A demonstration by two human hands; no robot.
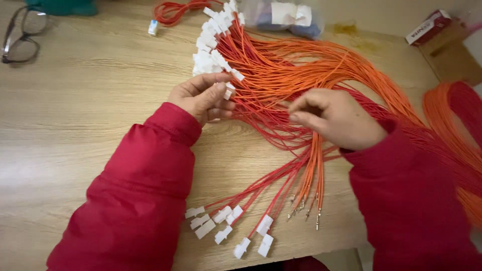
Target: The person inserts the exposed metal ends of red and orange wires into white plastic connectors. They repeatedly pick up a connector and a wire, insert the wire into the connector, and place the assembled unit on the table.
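Note:
My left hand (203,96) pinches a small white plastic connector (228,93) at the end of a red wire. My right hand (335,118) is closed over a bundle of orange wires (314,165) that hang toward me, their bare metal terminals (305,207) near the table's front edge. A large fan of red and orange wires (281,70) lies between and beyond both hands. Several red wires with white connectors (228,228) lie at the front of the table.
A cluster of white connectors (213,40) lies at the back centre. Eyeglasses (22,35) rest at the far left. A clear plastic bag (286,15) sits at the back, a small red and white box (428,27) at the far right. More orange wire (452,120) piles at the right edge.

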